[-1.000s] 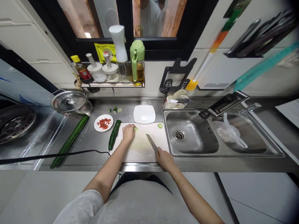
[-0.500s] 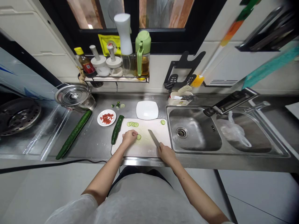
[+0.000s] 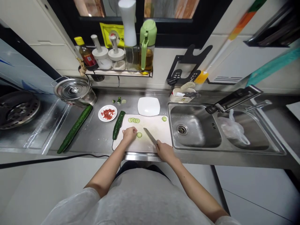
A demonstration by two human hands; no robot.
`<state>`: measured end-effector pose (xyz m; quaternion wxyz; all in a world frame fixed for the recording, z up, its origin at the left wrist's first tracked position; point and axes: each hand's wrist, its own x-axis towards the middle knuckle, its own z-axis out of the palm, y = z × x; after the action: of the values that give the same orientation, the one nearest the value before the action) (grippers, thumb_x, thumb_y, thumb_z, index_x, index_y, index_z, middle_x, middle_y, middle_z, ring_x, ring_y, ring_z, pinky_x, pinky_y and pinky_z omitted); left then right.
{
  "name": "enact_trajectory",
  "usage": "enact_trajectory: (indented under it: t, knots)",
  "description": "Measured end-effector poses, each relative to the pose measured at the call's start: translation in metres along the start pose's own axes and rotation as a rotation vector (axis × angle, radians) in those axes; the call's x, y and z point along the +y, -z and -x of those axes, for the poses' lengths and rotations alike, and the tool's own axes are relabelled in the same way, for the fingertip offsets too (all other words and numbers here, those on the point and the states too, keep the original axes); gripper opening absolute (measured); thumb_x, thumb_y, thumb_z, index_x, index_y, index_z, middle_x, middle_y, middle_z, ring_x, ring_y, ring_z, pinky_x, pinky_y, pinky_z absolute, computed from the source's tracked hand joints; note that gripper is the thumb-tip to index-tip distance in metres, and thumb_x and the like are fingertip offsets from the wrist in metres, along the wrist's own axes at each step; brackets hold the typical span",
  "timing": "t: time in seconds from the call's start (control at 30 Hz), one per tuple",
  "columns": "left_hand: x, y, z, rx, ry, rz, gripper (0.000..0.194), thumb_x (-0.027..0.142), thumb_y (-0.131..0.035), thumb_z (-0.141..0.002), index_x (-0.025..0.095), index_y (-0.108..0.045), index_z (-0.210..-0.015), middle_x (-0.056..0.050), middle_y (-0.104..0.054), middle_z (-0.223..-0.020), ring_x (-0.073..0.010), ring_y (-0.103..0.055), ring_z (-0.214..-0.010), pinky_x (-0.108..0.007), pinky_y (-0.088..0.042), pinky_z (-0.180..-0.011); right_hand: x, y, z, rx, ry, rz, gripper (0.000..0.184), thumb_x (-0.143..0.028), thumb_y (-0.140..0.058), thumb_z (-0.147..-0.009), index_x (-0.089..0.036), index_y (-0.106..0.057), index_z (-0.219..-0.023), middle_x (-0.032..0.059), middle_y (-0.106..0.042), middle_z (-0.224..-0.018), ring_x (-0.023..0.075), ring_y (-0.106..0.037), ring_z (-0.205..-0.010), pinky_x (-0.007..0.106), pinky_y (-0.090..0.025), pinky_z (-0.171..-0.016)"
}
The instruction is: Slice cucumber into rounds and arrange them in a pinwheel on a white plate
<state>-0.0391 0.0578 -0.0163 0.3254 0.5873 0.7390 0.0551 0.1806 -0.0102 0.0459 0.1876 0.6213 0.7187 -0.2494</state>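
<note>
Lying on steel counter, one long cucumber, plate of red pieces, shorter cucumber along left edge of cutting board, left hand over board, fingers curled, pinch indeterminable, row of overlapping slices beyond, loose slice by fingertips, knife, right hand wrapped round its handle.

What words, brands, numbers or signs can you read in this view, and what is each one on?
No text can be read.
Red label on the yellow-capped bottle: too small and blurred.
Yellow packet: markings too small, partly hidden.
Knife and cutting board: no lettering to be made out.
</note>
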Motion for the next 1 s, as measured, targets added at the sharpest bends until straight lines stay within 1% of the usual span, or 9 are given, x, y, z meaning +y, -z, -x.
enact_trajectory:
  t: [0.1, 0.27, 0.47, 1.0]
  knots:
    - [-0.001, 0.000, -0.003, -0.016, 0.014, 0.032, 0.016, 0.022, -0.060, -0.072, 0.024, -0.067, -0.085, -0.002, -0.072, -0.091, -0.0204, -0.062, -0.090, -0.037, -0.032, -0.088, -0.013, 0.002, 0.005, -0.015, 0.054, 0.007, 0.026, -0.027, -0.029, -0.095, -0.020, -0.050, -0.109, 0.0113, -0.069, -0.093, 0.0230, -0.065, -0.090, 0.030, -0.039, -0.072]
    - [-0.002, 0.000, -0.006, -0.040, 0.026, 0.043, 0.013, 0.023, -0.062, -0.071, 0.024, -0.067, -0.083, 0.000, -0.072, -0.089, -0.0197, -0.062, -0.089, -0.037, -0.032, -0.089, -0.025, 0.005, 0.008, -0.067, 0.070, 0.035, 0.028, -0.022, -0.030, -0.094, -0.018, -0.050, -0.112, 0.0119, -0.069, -0.094, 0.0227, -0.065, -0.091, 0.030, -0.039, -0.071]
    - [-0.004, -0.001, -0.008, -0.040, 0.039, 0.050, 0.013, 0.024, -0.063, -0.071, 0.024, -0.066, -0.084, 0.000, -0.072, -0.090, -0.0193, -0.062, -0.091, -0.036, -0.031, -0.089, -0.027, 0.004, 0.008, -0.061, 0.082, 0.051, 0.028, -0.021, -0.031, -0.093, -0.017, -0.051, -0.112, 0.0124, -0.068, -0.092, 0.0234, -0.065, -0.092, 0.029, -0.039, -0.070]
    - [-0.006, -0.001, -0.009, -0.042, 0.032, 0.077, 0.011, 0.026, -0.065, -0.071, 0.023, -0.065, -0.081, 0.001, -0.071, -0.088, -0.0186, -0.062, -0.087, -0.037, -0.031, -0.088, -0.030, -0.001, 0.004, -0.044, 0.094, 0.076, 0.028, -0.018, -0.032, -0.091, -0.017, -0.052, -0.112, 0.0124, -0.069, -0.092, 0.0234, -0.065, -0.091, 0.030, -0.040, -0.071]
